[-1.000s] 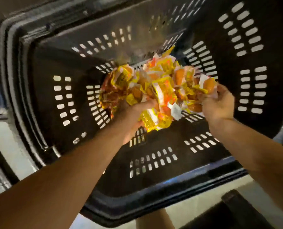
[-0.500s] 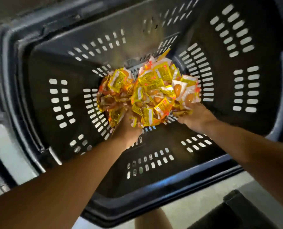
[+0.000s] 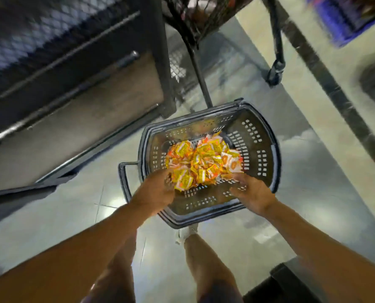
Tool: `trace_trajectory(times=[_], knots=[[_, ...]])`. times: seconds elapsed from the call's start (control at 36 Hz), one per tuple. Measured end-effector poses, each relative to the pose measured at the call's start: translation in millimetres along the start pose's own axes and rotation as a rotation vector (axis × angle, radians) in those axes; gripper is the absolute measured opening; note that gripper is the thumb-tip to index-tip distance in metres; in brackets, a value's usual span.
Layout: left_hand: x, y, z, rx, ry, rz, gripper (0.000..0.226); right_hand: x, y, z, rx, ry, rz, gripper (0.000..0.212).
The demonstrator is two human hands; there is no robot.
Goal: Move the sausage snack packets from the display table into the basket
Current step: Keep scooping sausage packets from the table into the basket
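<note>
A dark slotted plastic basket (image 3: 274,159) stands on the floor in front of me. A heap of yellow, orange and white sausage snack packets (image 3: 205,162) lies on its bottom. Over the basket's near left rim hovers my left hand (image 3: 154,192), its blurred fingers loose beside the nearest packets. My right hand (image 3: 253,194) hangs over the near right part of the basket, fingers relaxed and holding nothing. Both hands are above the heap, not in it.
The dark mesh-sided display table (image 3: 77,68) rises at the left, close to the basket's far corner. A black wire stand with a footed leg (image 3: 276,71) is behind the basket. My legs and a white shoe (image 3: 185,234) are just below it; a dark box (image 3: 291,281) sits bottom right.
Both hands have let go of the packets and pulled up and back out of the basket. My head has risen, so the whole basket and floor now show.
</note>
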State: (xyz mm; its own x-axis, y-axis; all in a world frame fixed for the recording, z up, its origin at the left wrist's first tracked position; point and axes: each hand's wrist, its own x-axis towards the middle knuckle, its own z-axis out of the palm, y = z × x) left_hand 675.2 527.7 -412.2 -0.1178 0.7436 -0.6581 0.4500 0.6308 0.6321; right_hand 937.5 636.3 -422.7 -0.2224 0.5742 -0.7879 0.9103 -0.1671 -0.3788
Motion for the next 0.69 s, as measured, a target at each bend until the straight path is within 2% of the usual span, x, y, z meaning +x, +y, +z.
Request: trace_trajectory(times=[0.17, 0.33, 0.44, 0.69], knots=[[-108.2, 57.8, -71.8, 0.204, 0.081, 0.060, 0.062, -116.6, -65.0, -29.8, 0.071, 0.043, -0.189, 0.045], [-228.5, 83.2, -123.5, 0.265, 0.301, 0.221, 0.051, -221.5, -117.9, -48.9, -0.001, 0.098, -0.404, 0.048], [-291.5, 66.8, -127.8, 0.231, 0.448, 0.176, 0.059, -273.0, -143.6, -49.2, 0.034, 0.060, -0.504, 0.049], [-384.0, 2.9, -95.9, 0.003, 0.581, 0.080, 0.067, -319.0, -178.9, -17.5, -0.089, 0.028, -0.723, 0.057]])
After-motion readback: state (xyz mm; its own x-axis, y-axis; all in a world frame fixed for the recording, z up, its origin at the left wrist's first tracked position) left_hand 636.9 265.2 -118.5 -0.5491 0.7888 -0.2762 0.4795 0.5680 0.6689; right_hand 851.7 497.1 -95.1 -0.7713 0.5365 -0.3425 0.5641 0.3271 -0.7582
